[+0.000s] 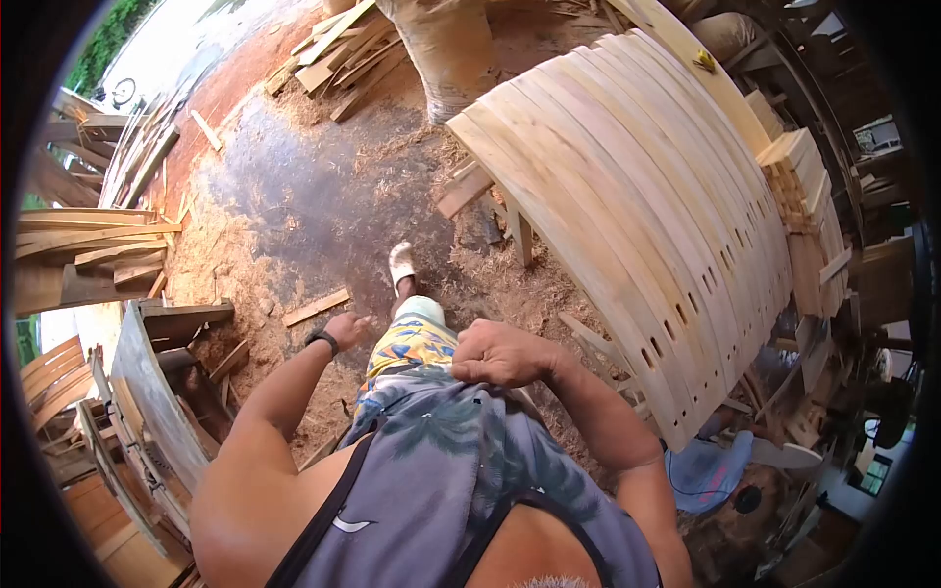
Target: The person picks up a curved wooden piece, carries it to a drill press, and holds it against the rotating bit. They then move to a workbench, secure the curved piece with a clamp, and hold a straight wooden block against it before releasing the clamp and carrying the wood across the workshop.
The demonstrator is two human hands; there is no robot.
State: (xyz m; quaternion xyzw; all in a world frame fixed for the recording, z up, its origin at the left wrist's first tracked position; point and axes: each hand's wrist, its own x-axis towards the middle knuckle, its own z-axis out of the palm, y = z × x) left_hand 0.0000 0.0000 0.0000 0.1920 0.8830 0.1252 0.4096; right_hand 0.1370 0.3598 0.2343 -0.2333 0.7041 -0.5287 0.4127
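Observation:
My left hand (349, 331), with a dark band at the wrist, hangs in the air left of my patterned shorts (407, 343); its fingers are loosely bent and small in view, with no object visible in them. My right hand (502, 354) is curled in front of my waist, over the edge of the grey tank top (441, 441); whether it holds anything is hidden. To the right, a row of pale wooden boards (627, 206) lies side by side, with dark slots near their lower ends. Neither hand touches the boards.
Scrap wood (343, 49) lies at the top beside a filled sack (446, 59). More planks (88, 240) are stacked at the left. A loose stick (316, 307) rests on the sawdust-covered floor. Blue cloth (708, 472) lies at the lower right; stacked blocks (799, 181) stand beyond the boards.

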